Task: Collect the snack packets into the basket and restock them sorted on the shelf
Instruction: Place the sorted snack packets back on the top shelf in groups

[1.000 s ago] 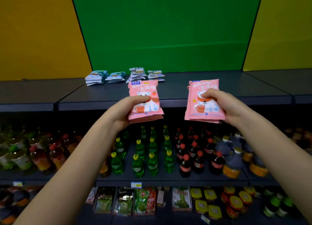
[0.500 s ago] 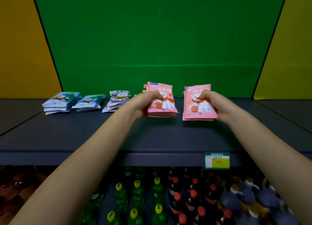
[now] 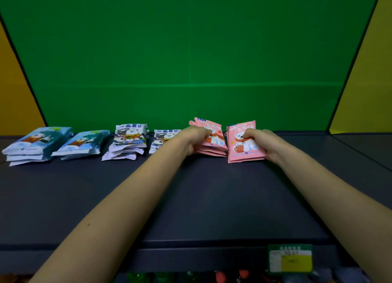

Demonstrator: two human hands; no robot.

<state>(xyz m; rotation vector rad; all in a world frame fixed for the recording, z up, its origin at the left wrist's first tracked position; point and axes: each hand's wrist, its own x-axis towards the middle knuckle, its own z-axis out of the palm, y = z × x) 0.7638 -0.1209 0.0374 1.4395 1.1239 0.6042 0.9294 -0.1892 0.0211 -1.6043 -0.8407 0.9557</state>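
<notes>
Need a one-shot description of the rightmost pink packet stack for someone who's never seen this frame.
Under the green back panel, a dark shelf top carries a row of six packet stacks: two teal, two white, two pink. Take the pink stack at the right end. Unlike its fanned pink neighbour, it is squared up and shows a bear over a red mug.

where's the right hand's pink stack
In the head view the right pink stack rests on the shelf right of centre, gripped by the right hand, beside the left pink stack.
</notes>
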